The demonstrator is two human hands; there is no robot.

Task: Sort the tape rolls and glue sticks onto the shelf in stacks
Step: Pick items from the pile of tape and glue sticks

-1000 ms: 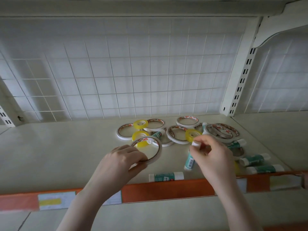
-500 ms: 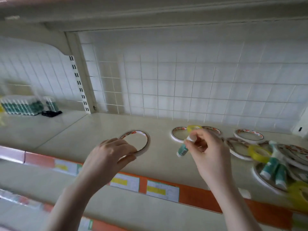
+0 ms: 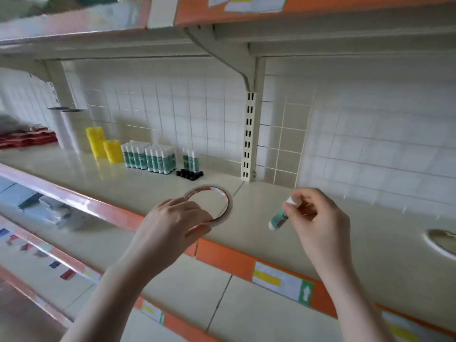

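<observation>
My left hand (image 3: 172, 218) grips a thin white tape roll (image 3: 225, 196) with red print by its near rim, held above the cream shelf (image 3: 148, 183). To its right my right hand (image 3: 318, 218) pinches a green glue stick (image 3: 278, 218) by its white cap, so the stick hangs tilted down to the left. At the back left of the shelf, upright green glue sticks (image 3: 150, 157) stand in rows, with three more (image 3: 191, 160) beside them. One tape roll (image 3: 441, 240) lies flat at the far right edge.
Two yellow stacks (image 3: 103, 144), tall white stacks (image 3: 67, 129) and red items (image 3: 27, 138) stand further left. Small black caps (image 3: 189, 174) lie before the glue sticks. A slotted upright post (image 3: 248, 134) divides the bays. Another shelf (image 3: 222, 40) hangs overhead, one lies below.
The view has swung left from the loose pile to the bay with the sorted rows. Both hands moved left with it, still holding the tape roll and the glue stick.
</observation>
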